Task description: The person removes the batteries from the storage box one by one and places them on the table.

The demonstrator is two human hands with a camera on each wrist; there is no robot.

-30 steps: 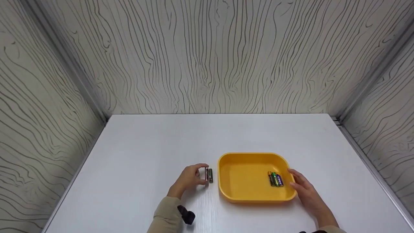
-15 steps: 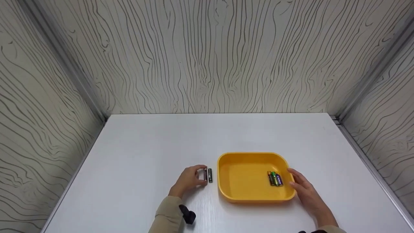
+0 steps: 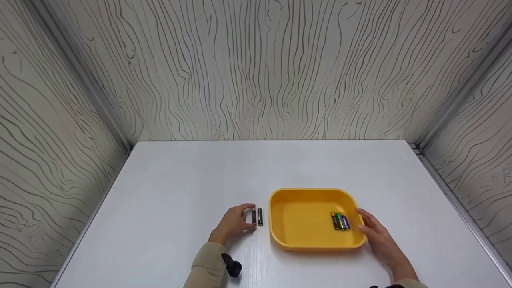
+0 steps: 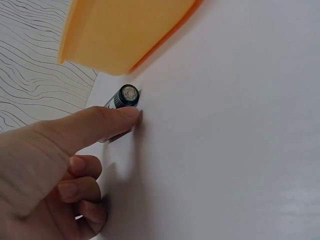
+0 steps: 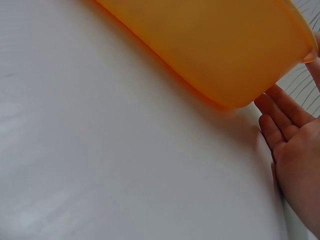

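Between thumb and forefinger, my left hand (image 3: 233,224) pinches a dark reddish AA-type battery (image 3: 254,216) by its ends. Just right of it lies a dark green battery (image 3: 260,217), its round end (image 4: 130,94) showing past my thumb in the left wrist view, where the pinched one is mostly hidden. A yellow plastic tray (image 3: 310,247) stands to the right. Inside, near its right wall, several batteries (image 3: 340,221) lie side by side. My right hand (image 3: 380,239) holds that tray's right rim, with thumb and forefinger at the edge and other fingers against the outer wall (image 5: 235,60).
All of this sits on a white table (image 3: 192,172), toward its front. Walls with a wood-line pattern (image 3: 256,72) rise behind and at both sides. A narrow strip of table separates the loose batteries from the tray's left wall.
My left hand, with the reddish battery, has shifted slightly left, widening the gap to the green battery. The right hand and the tray stay in place.
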